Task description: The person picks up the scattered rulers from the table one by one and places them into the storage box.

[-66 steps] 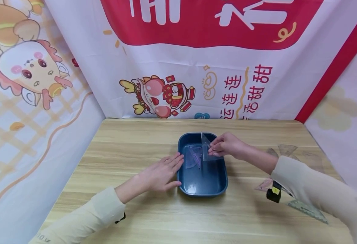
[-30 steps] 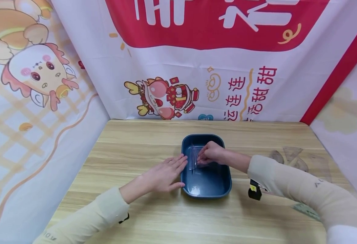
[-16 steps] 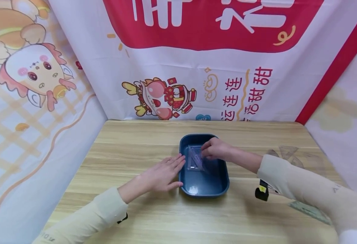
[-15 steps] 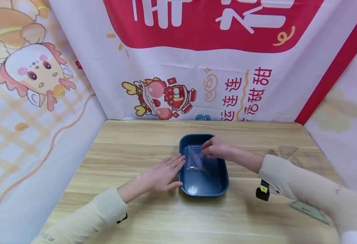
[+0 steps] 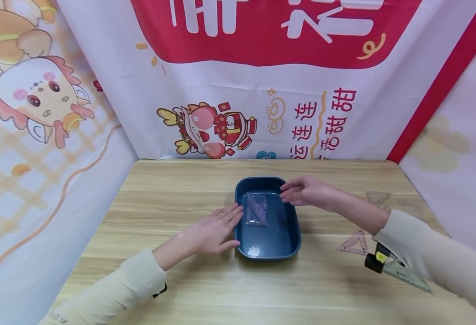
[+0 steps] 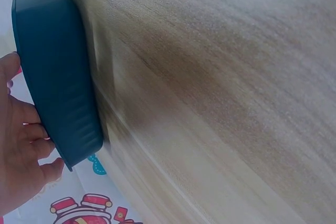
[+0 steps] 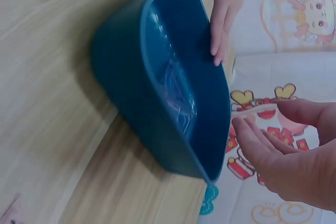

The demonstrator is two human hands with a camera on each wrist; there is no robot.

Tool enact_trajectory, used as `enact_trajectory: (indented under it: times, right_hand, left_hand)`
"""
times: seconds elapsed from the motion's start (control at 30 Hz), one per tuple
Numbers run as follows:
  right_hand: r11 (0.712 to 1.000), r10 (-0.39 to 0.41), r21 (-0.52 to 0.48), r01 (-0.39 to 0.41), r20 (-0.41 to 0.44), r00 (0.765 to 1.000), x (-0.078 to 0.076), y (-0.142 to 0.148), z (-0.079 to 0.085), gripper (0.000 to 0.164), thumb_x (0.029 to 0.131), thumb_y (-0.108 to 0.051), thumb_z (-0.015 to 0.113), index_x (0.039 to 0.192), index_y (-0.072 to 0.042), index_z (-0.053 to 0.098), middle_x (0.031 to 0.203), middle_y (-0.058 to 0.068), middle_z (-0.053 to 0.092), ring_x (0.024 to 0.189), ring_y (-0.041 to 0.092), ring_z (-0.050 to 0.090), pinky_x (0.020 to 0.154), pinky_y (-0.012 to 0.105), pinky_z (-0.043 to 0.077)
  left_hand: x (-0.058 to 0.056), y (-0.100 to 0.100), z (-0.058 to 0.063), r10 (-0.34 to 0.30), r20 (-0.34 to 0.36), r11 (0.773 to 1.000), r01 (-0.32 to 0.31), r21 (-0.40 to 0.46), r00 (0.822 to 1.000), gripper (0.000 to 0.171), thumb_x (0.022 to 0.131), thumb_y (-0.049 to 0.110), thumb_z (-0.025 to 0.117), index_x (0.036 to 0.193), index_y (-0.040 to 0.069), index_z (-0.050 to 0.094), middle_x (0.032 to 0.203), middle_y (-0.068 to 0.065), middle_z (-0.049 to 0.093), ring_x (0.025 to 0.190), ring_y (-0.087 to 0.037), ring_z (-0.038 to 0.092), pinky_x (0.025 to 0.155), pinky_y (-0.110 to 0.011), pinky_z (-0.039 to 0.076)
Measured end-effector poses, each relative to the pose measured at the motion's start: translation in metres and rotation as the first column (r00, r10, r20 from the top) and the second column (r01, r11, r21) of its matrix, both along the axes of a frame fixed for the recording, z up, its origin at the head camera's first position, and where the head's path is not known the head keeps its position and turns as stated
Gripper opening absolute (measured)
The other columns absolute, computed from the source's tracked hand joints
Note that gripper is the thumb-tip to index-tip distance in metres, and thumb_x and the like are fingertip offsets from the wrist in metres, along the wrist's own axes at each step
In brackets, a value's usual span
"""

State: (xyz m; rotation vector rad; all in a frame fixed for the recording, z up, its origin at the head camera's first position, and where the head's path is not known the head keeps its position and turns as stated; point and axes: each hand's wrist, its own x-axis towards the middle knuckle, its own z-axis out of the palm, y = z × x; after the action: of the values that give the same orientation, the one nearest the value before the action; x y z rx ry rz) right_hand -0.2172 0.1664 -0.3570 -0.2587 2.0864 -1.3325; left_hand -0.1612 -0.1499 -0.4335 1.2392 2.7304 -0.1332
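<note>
A dark blue rectangular tray (image 5: 268, 246) stands on the wooden table, and clear and purple-tinted set squares (image 5: 257, 210) lie overlapping at the left of its floor. My left hand (image 5: 210, 229) rests its straight fingertips along the tray's left rim; in the left wrist view its fingers (image 6: 38, 148) touch the upper edge. Over the tray's right rim, near the far corner, is my right hand (image 5: 313, 193), holding nothing. The right wrist view has its thumb (image 7: 296, 109) and fingers apart, close beyond the rim.
Right of the tray lie a pink triangular set square (image 5: 355, 243), a greenish set square (image 5: 408, 276) partly under the right forearm, and clear drawing pieces (image 5: 378, 197) farther back. A printed cloth (image 5: 205, 81) hangs behind the table.
My right hand lowered a clear set square into the tray, let go of it, and drew back up and right to the rim. The left hand has stayed at the left rim.
</note>
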Motion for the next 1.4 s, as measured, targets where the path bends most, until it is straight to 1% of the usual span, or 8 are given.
enact_trajectory:
  times: [0.13, 0.33, 0.57, 0.7, 0.9, 1.1, 1.23, 1.4]
  right_hand:
    - [1.0, 0.028, 0.004, -0.028, -0.053, 0.998, 0.005, 0.018, -0.002, 0.05, 0.1, -0.01, 0.058, 0.145, 0.005, 0.043, 0.139, 0.025, 0.058, 0.129, 0.035, 0.058, 0.103, 0.037, 0.053]
    - [0.999, 0.035, 0.035, -0.03, -0.142, 0.989, 0.008, 0.048, -0.006, 0.05, 0.099, -0.018, 0.061, 0.144, 0.0, 0.046, 0.137, 0.02, 0.061, 0.124, 0.026, 0.062, 0.105, 0.042, 0.051]
    - [0.999, 0.036, 0.045, -0.028, -0.203, 0.979, 0.004, 0.081, -0.009, 0.055, 0.095, -0.013, 0.067, 0.143, 0.005, 0.045, 0.138, 0.025, 0.059, 0.125, 0.032, 0.061, 0.097, 0.033, 0.056]
    - [0.994, 0.045, 0.103, -0.021, -0.236, 0.971, 0.003, 0.097, -0.011, 0.057, 0.094, -0.015, 0.068, 0.143, 0.003, 0.045, 0.139, 0.025, 0.057, 0.128, 0.036, 0.058, 0.097, 0.034, 0.056]
    - [0.988, 0.107, 0.14, -0.063, -0.326, 0.94, -0.002, 0.126, -0.027, 0.056, 0.093, -0.016, 0.07, 0.141, 0.0, 0.048, 0.142, 0.025, 0.055, 0.131, 0.043, 0.054, 0.097, 0.035, 0.057]
    - [0.984, 0.147, 0.15, -0.1, -0.352, 0.924, -0.005, 0.147, -0.04, 0.057, 0.09, -0.007, 0.071, 0.141, 0.003, 0.047, 0.144, 0.027, 0.052, 0.133, 0.048, 0.049, 0.098, 0.039, 0.056]
    - [0.961, 0.205, 0.258, -0.103, -0.409, 0.889, -0.006, 0.156, -0.045, 0.054, 0.087, 0.003, 0.07, 0.138, 0.003, 0.052, 0.141, 0.026, 0.055, 0.131, 0.048, 0.05, 0.099, 0.049, 0.053]
    - [0.885, 0.334, 0.46, -0.073, -0.517, 0.788, -0.005, 0.167, -0.055, 0.047, 0.083, 0.008, 0.07, 0.129, 0.0, 0.062, 0.131, 0.022, 0.063, 0.122, 0.045, 0.058, 0.092, 0.054, 0.056]
  left_hand:
    - [-0.001, 0.001, 0.001, 0.0, -0.009, 1.0, 0.0, -0.012, 1.0, 0.082, 0.1, 0.062, 0.042, 0.156, 0.003, 0.03, 0.165, -0.015, 0.025, 0.155, -0.031, 0.02, 0.121, -0.05, 0.031]
    - [-0.001, 0.002, 0.001, -0.006, -0.012, 1.0, 0.006, 0.002, 1.0, 0.082, 0.1, 0.061, 0.043, 0.155, 0.002, 0.031, 0.164, -0.016, 0.026, 0.154, -0.032, 0.021, 0.121, -0.051, 0.031]
    - [0.0, 0.003, 0.001, -0.007, -0.023, 1.0, 0.007, 0.009, 1.0, 0.081, 0.1, 0.06, 0.044, 0.155, 0.001, 0.031, 0.164, -0.016, 0.026, 0.154, -0.032, 0.021, 0.12, -0.051, 0.032]
    - [0.0, 0.002, 0.001, -0.007, -0.028, 1.0, 0.007, 0.009, 1.0, 0.081, 0.1, 0.06, 0.044, 0.155, 0.001, 0.032, 0.164, -0.016, 0.027, 0.154, -0.032, 0.021, 0.12, -0.051, 0.032]
    - [0.001, 0.002, 0.0, -0.005, -0.021, 1.0, 0.005, 0.009, 1.0, 0.081, 0.1, 0.061, 0.042, 0.155, 0.002, 0.032, 0.165, -0.015, 0.025, 0.154, -0.031, 0.021, 0.12, -0.05, 0.032]
    - [0.0, 0.002, -0.001, 0.009, 0.002, 1.0, -0.009, 0.004, 1.0, 0.082, 0.1, 0.062, 0.041, 0.156, 0.004, 0.029, 0.166, -0.013, 0.024, 0.155, -0.03, 0.018, 0.121, -0.05, 0.03]
    - [0.001, 0.002, -0.001, 0.015, 0.008, 1.0, -0.015, 0.006, 1.0, 0.082, 0.1, 0.062, 0.041, 0.157, 0.004, 0.028, 0.166, -0.013, 0.023, 0.155, -0.029, 0.017, 0.122, -0.05, 0.029]
    - [0.002, 0.002, 0.001, 0.02, 0.01, 1.0, -0.02, 0.011, 1.0, 0.082, 0.1, 0.061, 0.041, 0.157, 0.004, 0.028, 0.166, -0.012, 0.021, 0.155, -0.03, 0.018, 0.122, -0.05, 0.03]
